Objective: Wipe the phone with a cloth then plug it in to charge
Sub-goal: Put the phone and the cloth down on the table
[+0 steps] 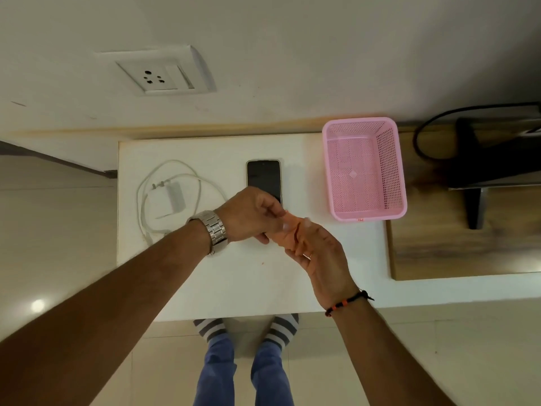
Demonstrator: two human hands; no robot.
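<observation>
Hands meet over the middle of the white desk (222, 288) in the head view, both gripping a small orange cloth (288, 235) held just above the surface. The left hand (251, 215), a metal watch (215, 231) on its wrist, curls its fingers round the cloth's left side; the right hand (319, 253), with a beaded bracelet (345, 303) at the wrist, pinches the cloth's right side between thumb and fingers. How the cloth is folded is hard to tell, since the hands cover most of it. The phone (263, 178) lies flat, dark screen up, toward the desk's far edge, its near end hidden behind the left hand. Near the desk's left edge sits a white charger (171, 196), ringed by its white cable (143, 200). A pink basket (392, 171) stands at the desk's far right corner, well apart from the phone. On the wall beyond the far edge is a white socket (156, 76). Past the near edge, striped socks (281, 331) and blue trouser legs show on the floor.
</observation>
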